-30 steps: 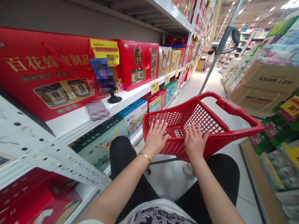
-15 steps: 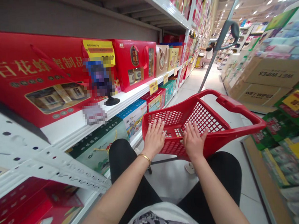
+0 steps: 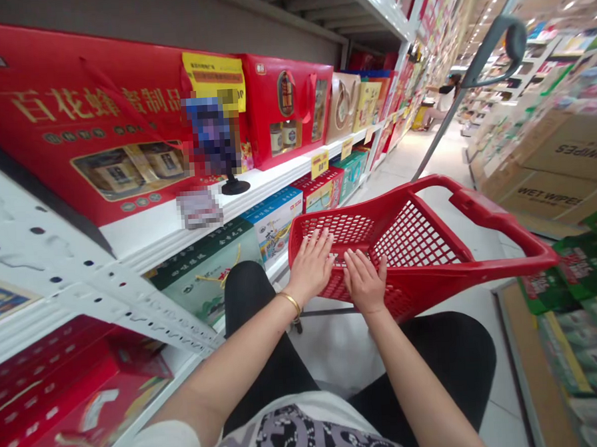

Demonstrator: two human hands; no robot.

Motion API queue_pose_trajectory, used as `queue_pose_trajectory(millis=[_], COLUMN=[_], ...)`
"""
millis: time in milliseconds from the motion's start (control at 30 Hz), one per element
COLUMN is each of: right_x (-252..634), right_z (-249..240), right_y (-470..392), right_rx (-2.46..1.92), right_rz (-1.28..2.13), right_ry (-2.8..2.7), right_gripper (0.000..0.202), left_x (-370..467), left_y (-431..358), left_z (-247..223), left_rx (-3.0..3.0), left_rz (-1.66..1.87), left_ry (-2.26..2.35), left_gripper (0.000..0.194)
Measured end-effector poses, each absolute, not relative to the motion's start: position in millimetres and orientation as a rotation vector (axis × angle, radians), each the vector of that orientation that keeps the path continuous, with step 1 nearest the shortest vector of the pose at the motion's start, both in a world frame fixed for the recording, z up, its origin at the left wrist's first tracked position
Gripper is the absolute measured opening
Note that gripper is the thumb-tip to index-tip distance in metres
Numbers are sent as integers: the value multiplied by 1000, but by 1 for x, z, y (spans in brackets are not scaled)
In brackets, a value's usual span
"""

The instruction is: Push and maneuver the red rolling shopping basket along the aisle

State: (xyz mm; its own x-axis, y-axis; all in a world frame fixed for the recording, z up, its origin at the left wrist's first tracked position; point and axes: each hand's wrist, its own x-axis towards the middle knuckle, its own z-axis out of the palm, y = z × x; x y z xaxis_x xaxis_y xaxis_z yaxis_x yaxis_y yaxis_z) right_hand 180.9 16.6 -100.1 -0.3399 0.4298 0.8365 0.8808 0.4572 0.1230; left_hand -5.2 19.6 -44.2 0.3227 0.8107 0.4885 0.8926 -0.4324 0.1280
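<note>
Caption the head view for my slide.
Left hand and right hand at the near side of a red shopping basket, beside shelved honey gift boxes.

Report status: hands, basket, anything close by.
Left hand and right hand open, at near edge of red plastic mesh shopping basket; firm contact unclear. White metal shelving close on the left.

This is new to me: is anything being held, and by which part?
Nothing appears held; the left hand and right hand are open over the red basket.

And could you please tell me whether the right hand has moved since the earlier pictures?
Yes: judged against the fixed shelf, the right hand has moved left, closer to the left hand.
</note>
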Motion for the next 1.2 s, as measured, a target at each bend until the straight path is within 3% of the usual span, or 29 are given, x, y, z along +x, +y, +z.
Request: queue_pose_trajectory(millis=[300,467,767,1200], right_x=[222,205,200,191], right_z=[-94,-101,-79,-89], right_y=[12,14,11,25], right_rx=[-1250,-1152,-942,-1042], right_rz=[-790,-733,-667,-639], right_ry=[-1828,-1957,-2198,-2133], right_gripper=[53,40,49,46], left_x=[4,2,1,2], left_y=[15,18,16,23], left_z=[-47,-48,-45,-47], left_rx=[-2429,-2418,-2429,-2423], left_rz=[-779,-783,-748,-772], left_ry=[-1561,-1585,-1567,-1573], left_gripper=[59,60,59,60])
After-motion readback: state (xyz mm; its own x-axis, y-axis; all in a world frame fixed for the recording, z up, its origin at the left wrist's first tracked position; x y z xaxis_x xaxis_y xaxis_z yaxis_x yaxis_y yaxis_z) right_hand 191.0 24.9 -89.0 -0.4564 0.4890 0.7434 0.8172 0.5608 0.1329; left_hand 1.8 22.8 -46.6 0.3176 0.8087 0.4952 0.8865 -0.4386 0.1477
